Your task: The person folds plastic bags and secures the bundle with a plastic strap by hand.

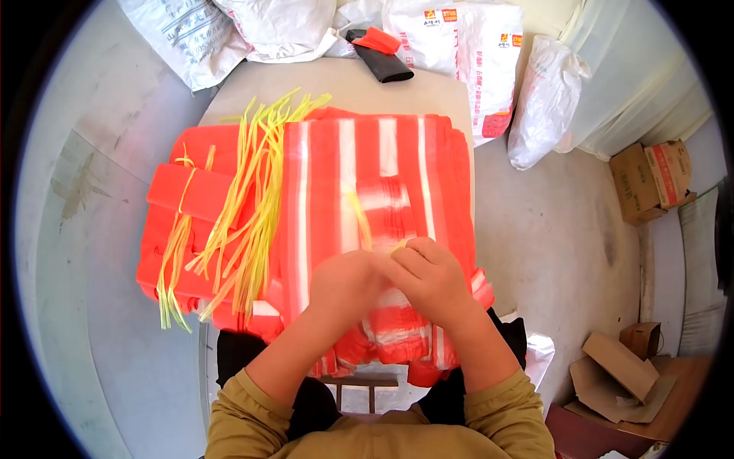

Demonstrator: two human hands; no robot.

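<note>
My left hand (346, 284) and my right hand (432, 281) meet over a rolled bundle of red-and-white striped plastic bags (386, 205). Both hands are closed on a thin yellow plastic strip (359, 220); one end stands up beside the left fingers, and a short piece shows at the right fingertips. The left fingers are partly hidden and blurred. Beneath the bundle lies a tall stack of flat red-and-white striped bags (325, 176). A loose bunch of yellow strips (256, 199) hangs over the left side of the stack.
Folded red bundles (191, 191), one bound with yellow strip, lie on the left. At the table's far edge are a black tube-like object (384, 65) and white printed sacks (428, 34). Cardboard boxes (650, 180) stand on the right; opened cardboard (619, 379) lies lower right.
</note>
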